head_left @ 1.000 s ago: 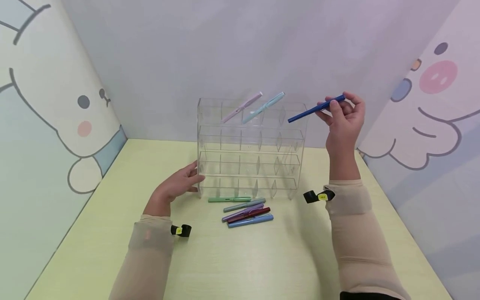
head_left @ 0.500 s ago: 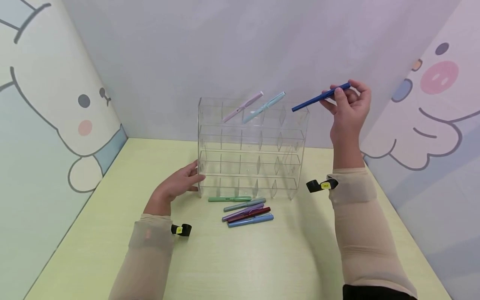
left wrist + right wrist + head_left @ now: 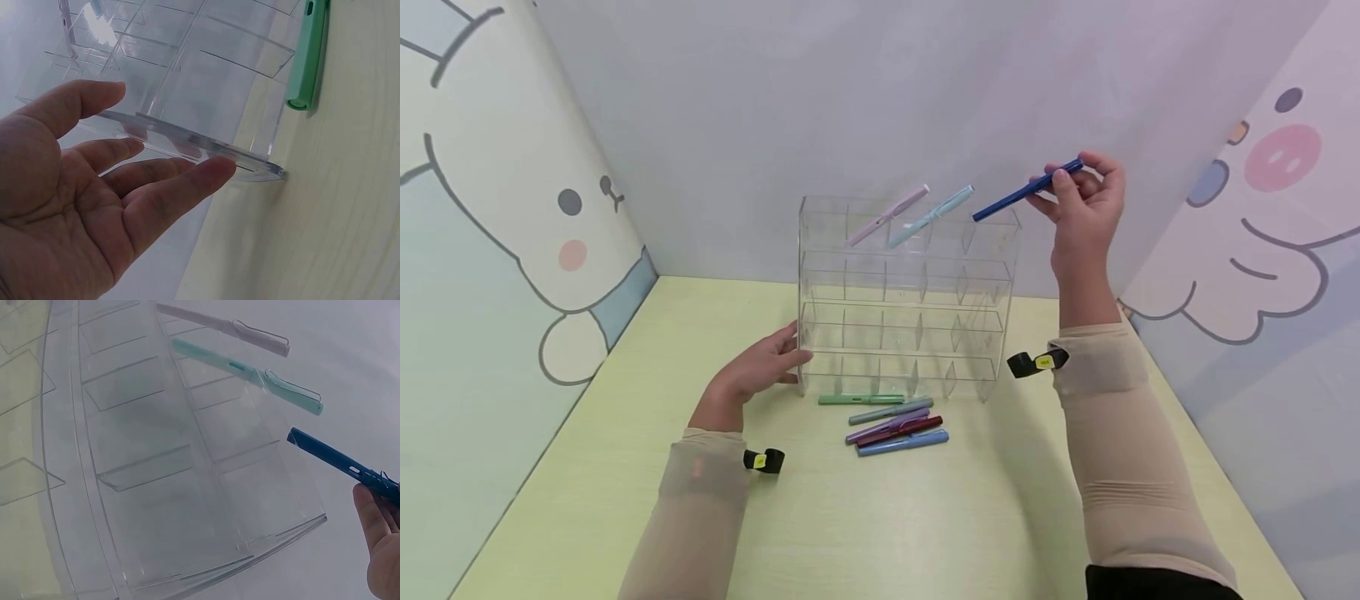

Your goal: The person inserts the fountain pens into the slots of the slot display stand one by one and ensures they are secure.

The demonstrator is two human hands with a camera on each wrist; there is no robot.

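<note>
My right hand (image 3: 1086, 208) pinches a dark blue pen (image 3: 1026, 192) near its cap end, over the top right corner of a clear acrylic rack (image 3: 901, 302). In the right wrist view, the lower tip of the dark blue pen (image 3: 328, 456) points toward the rack's top row. A pale pink pen (image 3: 889, 215) and a light aqua pen (image 3: 931, 217) lean in that top row. My left hand (image 3: 760, 367) is at the rack's left side. Its fingers lie loosely extended against the side panel in the left wrist view, thumb apart from them (image 3: 81, 206).
Before the rack lie a green pen (image 3: 861, 399), a grey-green pen (image 3: 891, 410), a purple pen (image 3: 868, 431), a dark red pen (image 3: 917, 426) and a blue pen (image 3: 902, 443). A grey wall (image 3: 715, 167) stands behind the rack. Patterned walls flank the pale yellow table (image 3: 850, 533).
My right hand first rises and shifts right with the dark blue pen, then comes back left toward the rack, ending higher than before. The left hand stays at the rack's side.
</note>
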